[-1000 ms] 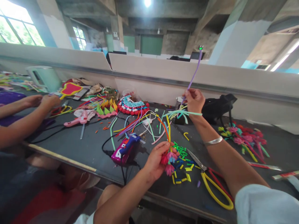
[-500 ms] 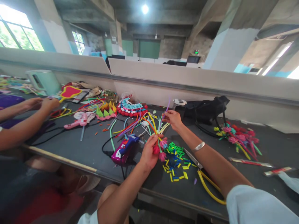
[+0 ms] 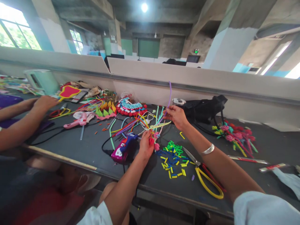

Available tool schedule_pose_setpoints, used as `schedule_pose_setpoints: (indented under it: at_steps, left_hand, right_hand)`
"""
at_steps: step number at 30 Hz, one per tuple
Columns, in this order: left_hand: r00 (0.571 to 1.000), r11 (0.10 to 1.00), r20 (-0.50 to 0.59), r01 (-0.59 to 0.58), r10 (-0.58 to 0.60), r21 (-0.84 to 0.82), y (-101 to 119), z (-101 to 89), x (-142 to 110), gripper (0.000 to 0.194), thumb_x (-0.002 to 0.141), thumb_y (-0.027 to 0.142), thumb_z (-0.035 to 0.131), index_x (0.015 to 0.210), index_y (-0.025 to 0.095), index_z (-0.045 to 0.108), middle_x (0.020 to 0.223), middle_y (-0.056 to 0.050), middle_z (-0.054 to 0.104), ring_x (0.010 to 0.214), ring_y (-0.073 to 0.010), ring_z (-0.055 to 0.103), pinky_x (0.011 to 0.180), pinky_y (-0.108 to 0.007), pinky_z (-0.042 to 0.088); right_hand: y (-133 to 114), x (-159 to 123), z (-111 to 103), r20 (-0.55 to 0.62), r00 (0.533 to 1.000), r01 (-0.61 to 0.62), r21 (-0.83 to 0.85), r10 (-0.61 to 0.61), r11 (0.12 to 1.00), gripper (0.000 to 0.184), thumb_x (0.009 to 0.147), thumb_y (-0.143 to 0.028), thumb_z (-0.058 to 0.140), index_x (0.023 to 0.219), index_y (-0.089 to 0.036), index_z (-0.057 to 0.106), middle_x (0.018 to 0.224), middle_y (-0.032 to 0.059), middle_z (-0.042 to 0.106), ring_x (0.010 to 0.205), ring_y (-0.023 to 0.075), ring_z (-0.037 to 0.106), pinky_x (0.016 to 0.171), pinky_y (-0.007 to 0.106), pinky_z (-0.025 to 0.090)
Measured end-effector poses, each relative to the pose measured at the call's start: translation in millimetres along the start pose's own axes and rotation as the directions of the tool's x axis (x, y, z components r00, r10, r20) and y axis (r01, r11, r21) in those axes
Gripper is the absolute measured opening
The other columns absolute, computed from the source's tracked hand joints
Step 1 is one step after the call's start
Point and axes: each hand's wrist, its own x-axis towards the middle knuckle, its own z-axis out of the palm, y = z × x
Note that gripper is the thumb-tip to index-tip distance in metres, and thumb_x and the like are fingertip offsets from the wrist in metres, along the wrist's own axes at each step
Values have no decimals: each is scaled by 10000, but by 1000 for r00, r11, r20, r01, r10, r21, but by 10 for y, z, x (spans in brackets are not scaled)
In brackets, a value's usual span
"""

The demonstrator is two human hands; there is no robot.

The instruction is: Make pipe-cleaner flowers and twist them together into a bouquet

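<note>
My left hand [image 3: 146,146] is closed around a bunch of pink and red flowers [image 3: 156,145]. Their coloured stems, which look like pipe cleaners, fan out above the fist. Between the fingertips of my right hand [image 3: 177,117] is a purple pipe cleaner [image 3: 169,92], its free end pointing upward. Its lower end is lost among the stems. Below the hands lie short green, blue and yellow cut pieces [image 3: 174,153]. Scissors [image 3: 208,182] with yellow and red handles rest under my right forearm. Left of the bunch is a purple and blue hot glue gun [image 3: 125,147].
At left, another person's hands [image 3: 44,103] are near a red and yellow paddle-shaped thing [image 3: 69,92]. A pink glue gun [image 3: 78,122] with a cord lies between us. A black bag [image 3: 206,109] and a flower pile [image 3: 236,134] are at right; a low partition [image 3: 187,78] runs behind.
The purple pipe cleaner now stands much farther above my right hand. The bunch in my left hand has tilted and shifted slightly left and up, with pale stems now spreading rightward.
</note>
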Motion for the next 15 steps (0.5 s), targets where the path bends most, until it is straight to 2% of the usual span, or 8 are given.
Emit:
schedule_pose_setpoints:
  at_steps: [6, 9, 12, 15]
  left_hand:
    - [1000, 1000, -7, -10, 9, -16, -19, 3, 7, 127, 792, 111, 695, 764, 163, 583, 705, 30, 661, 612, -61, 626, 644, -176, 487]
    - [1000, 1000, 3, -12, 12, -16, -13, 8, -1, 127, 797, 125, 698, 754, 164, 585, 695, 30, 664, 611, -61, 629, 652, -175, 490]
    - [1000, 1000, 25, -7, 7, -15, -10, 5, -5, 122, 798, 145, 706, 753, 161, 594, 711, 21, 675, 637, -70, 643, 682, -184, 501]
    - [999, 1000, 52, 10, -10, -10, -22, -7, 0, 113, 792, 163, 717, 764, 155, 607, 739, 9, 685, 657, -80, 652, 695, -193, 506]
  right_hand:
    - [127, 27, -135, -76, 995, -57, 0, 57, 998, 88, 869, -182, 660, 821, -157, 590, 761, -4, 691, 631, 93, 646, 646, 257, 608]
    - [236, 84, -212, -127, 981, -146, -6, 144, 989, 103, 924, -233, 611, 950, -134, 613, 859, 8, 670, 690, 103, 646, 643, 259, 581]
    - [383, 100, -311, -155, 943, -303, -26, 296, 953, 234, 945, -302, 588, 1107, -134, 605, 1016, 47, 651, 808, 140, 651, 689, 303, 572]
    - [554, 66, -401, -153, 868, -484, -43, 473, 874, 295, 941, -325, 590, 1178, -149, 586, 1129, 73, 630, 925, 181, 646, 777, 366, 568]
